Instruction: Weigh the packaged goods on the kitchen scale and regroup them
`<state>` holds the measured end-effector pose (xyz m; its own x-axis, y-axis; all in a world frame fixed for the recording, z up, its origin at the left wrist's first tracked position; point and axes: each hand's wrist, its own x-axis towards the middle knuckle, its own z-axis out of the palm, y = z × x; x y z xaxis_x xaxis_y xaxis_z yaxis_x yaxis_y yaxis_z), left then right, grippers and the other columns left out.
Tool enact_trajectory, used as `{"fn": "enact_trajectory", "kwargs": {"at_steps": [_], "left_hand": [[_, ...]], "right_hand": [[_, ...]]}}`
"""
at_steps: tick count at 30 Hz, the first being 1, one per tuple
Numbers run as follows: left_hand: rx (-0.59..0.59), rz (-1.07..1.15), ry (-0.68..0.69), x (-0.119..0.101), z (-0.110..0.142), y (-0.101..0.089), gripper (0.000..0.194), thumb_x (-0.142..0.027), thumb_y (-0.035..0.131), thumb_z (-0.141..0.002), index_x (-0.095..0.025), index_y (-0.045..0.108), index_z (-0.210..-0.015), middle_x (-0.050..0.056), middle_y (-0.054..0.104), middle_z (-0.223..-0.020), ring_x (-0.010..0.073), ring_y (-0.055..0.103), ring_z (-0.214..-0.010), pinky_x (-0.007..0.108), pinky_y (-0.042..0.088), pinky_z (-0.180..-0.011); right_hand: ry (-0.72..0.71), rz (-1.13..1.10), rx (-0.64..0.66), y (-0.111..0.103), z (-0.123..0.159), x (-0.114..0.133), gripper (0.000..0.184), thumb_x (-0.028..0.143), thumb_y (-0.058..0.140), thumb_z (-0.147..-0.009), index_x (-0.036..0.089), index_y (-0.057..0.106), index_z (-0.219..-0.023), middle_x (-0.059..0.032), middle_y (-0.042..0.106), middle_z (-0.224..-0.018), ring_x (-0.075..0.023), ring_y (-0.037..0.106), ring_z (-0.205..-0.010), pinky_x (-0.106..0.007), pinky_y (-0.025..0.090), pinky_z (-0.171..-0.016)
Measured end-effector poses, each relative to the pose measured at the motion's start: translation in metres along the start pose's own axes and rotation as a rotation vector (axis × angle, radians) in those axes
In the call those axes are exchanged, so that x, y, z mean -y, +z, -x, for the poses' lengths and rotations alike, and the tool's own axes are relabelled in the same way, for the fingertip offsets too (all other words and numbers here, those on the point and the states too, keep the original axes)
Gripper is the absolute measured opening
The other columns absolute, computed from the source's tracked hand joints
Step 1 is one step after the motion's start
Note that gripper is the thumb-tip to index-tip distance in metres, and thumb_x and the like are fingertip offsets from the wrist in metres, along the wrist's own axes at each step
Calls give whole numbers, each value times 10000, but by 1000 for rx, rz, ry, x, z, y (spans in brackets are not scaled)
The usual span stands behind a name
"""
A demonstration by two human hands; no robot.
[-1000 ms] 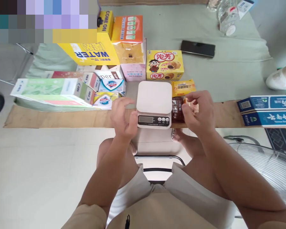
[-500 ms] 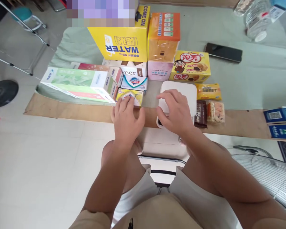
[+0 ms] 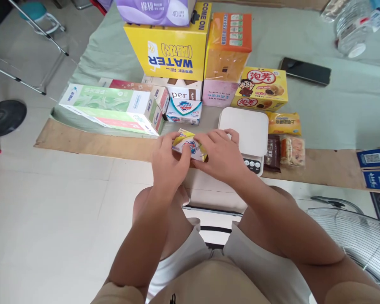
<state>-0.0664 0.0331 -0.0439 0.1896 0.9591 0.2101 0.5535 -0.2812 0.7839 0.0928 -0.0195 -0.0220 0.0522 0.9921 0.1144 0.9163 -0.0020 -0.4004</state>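
Both hands hold a small yellow soap box [image 3: 190,146] just above the cardboard strip [image 3: 82,143]. My left hand [image 3: 167,162] grips its left end, and my right hand [image 3: 221,154] closes on its right end. Immediately to the right stands a white kitchen scale [image 3: 245,131], its display partly hidden by my right hand. A white-and-blue soap box [image 3: 184,110] lies just behind the held box.
A long green-and-white box [image 3: 109,107] lies at left. Behind stand a yellow WATER carton [image 3: 167,52], an orange box [image 3: 228,44], a pink box [image 3: 218,92] and a yellow pastry box [image 3: 262,88]. Snack packets [image 3: 285,150] lie right of the scale. A phone [image 3: 305,71] and a fan grille [image 3: 357,240] are further right.
My left hand has lifted the yellow soap box off the mat toward me. My right hand left the scale top and closed on the box's right end.
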Motion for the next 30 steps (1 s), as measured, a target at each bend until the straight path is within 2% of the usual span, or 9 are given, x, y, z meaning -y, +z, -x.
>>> {"fn": "enact_trajectory", "kwargs": {"at_steps": [4,9,11,13,16,20,23,25,30], "left_hand": [[-106,303,257,0,3,0,381,-524,495,-1023,-259,628,-1262,104,713,-1230,266,702,-1058,457,596,-955],[73,265,320,-4,3,10,462,-582,452,-1044,-230,609,-1298,122,715,-1211,277,708,-1118,467,603,-987],[121,229,352,-9,2,17,463,-583,443,-1052,-216,610,-1278,124,720,-1180,277,707,-1123,461,601,-988],[147,211,382,-16,0,27,462,-582,432,-1064,-209,608,-1273,133,720,-1196,275,705,-1139,451,599,-993],[169,199,411,-24,-2,45,499,-592,393,-1082,-204,595,-1322,156,715,-1292,284,686,-1239,458,576,-1056],[199,193,423,-30,-4,66,610,-635,392,-1076,-183,555,-1452,189,675,-1455,319,630,-1392,499,513,-1173],[194,206,415,-32,-8,71,622,-632,418,-1070,-172,573,-1460,196,680,-1462,330,642,-1390,501,522,-1169],[199,230,437,-33,-10,70,603,-618,403,-1078,-179,592,-1446,186,687,-1459,328,641,-1399,501,521,-1179],[271,346,551,-30,-13,70,585,-594,430,-1077,-253,509,-1546,158,625,-1553,327,595,-1469,504,480,-1236]], "right_hand": [[-63,-46,-220,-22,14,-20,372,406,699,-897,268,685,-1242,-83,773,-1234,-312,675,-1183,-471,400,-1045],[81,7,-399,-38,24,-74,418,444,726,-822,262,670,-1193,-108,769,-1196,-351,681,-1108,-487,464,-973],[130,11,-391,-38,26,-90,425,450,728,-812,266,668,-1191,-108,771,-1195,-359,686,-1122,-503,482,-981],[138,-5,-378,-39,29,-98,472,457,725,-815,270,656,-1242,-125,746,-1304,-376,673,-1213,-532,491,-1013],[117,-38,-390,-43,37,-103,541,482,724,-825,272,628,-1315,-157,675,-1448,-392,627,-1339,-567,493,-1053],[133,-61,-375,-43,45,-105,550,462,715,-841,261,606,-1342,-165,662,-1458,-390,615,-1366,-584,485,-1101],[151,-81,-304,-37,45,-106,561,417,703,-849,248,597,-1373,-168,629,-1501,-382,590,-1398,-576,487,-1125],[156,-89,-289,-35,44,-107,534,387,689,-855,226,621,-1359,-177,646,-1438,-373,609,-1353,-556,517,-1090],[52,-90,-363,-43,51,-113,515,385,686,-889,210,668,-1373,-159,645,-1263,-322,640,-1207,-491,574,-1013]]}}
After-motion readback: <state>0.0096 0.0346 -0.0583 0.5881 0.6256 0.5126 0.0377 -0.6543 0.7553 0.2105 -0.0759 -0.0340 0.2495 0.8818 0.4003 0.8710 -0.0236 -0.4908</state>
